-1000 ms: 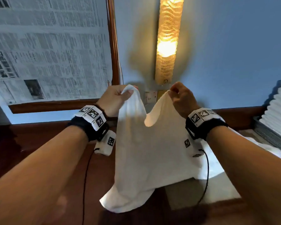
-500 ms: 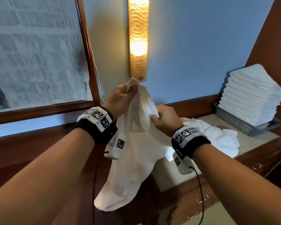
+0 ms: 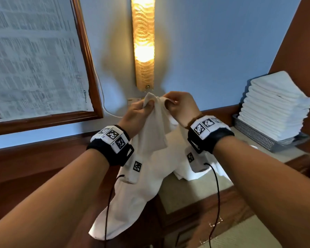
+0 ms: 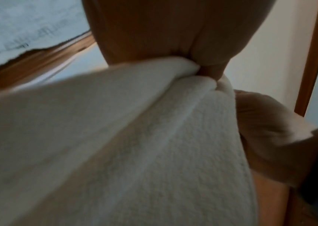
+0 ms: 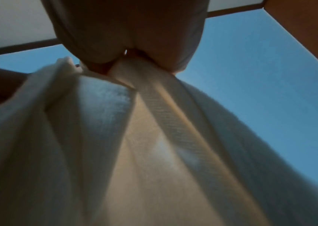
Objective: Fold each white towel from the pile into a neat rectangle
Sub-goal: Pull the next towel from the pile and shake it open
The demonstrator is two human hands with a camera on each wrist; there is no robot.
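Note:
A white towel hangs in the air between my raised hands, its lower end drooping below the counter edge. My left hand pinches one top corner, and the left wrist view shows the towel bunched under its fingers. My right hand pinches the neighbouring top edge; the right wrist view shows the hem of the towel running down from its fingertips. The two hands are almost touching. More crumpled white towels lie on the counter behind the held one, partly hidden by my right wrist.
A tall stack of folded white towels sits in a grey mesh basket at the right on the beige counter. A lit wall lamp hangs straight ahead. A wood-framed panel covered with newspaper fills the left.
My hands, apart one second ago with the towel spread between them, have come together at its top. The right hand dipped lower, then rose to meet the left.

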